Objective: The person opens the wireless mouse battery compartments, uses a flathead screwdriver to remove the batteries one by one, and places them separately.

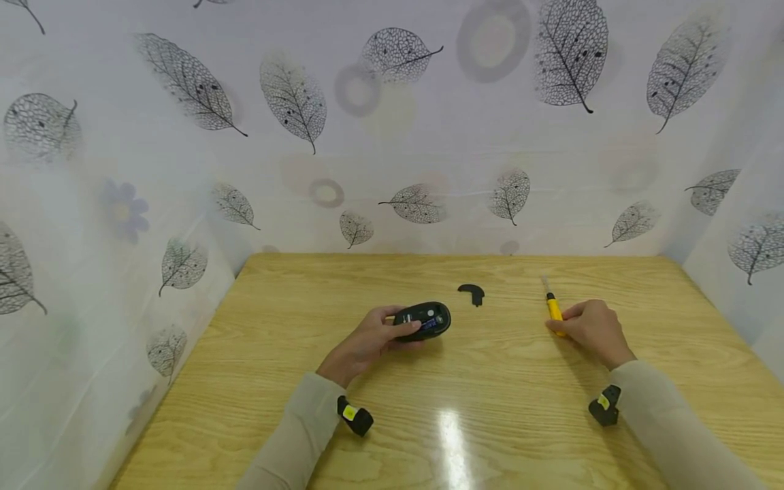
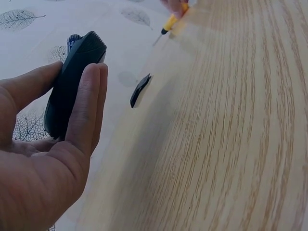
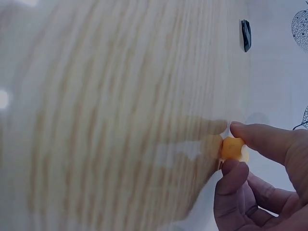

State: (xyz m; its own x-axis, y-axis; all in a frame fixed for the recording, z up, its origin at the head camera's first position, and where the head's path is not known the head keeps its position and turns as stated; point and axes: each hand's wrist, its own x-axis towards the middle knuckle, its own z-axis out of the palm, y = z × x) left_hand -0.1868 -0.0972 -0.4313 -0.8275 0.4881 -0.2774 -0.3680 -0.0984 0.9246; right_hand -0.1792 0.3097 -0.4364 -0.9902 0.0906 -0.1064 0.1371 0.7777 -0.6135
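A black computer mouse (image 1: 436, 320) is held in my left hand (image 1: 372, 340), underside up, with the battery bay uncovered and a blue battery (image 1: 431, 322) in it. My left thumb lies over the underside near the battery; in the left wrist view the mouse (image 2: 72, 91) is held clear of the table. At the right, my right hand (image 1: 595, 330) pinches the yellow handle of a screwdriver (image 1: 554, 313) between thumb and fingers. Its shaft points away toward the back of the table. In the right wrist view only the handle's yellow end (image 3: 233, 148) shows.
A black curved cover piece (image 1: 474, 292) with a tab lies on the wooden table (image 1: 490, 395) between the hands, farther back. A leaf-patterned curtain (image 1: 392, 136) stands behind the table and along both sides. Dark wrist cameras (image 1: 355, 416) are strapped at both sleeves.
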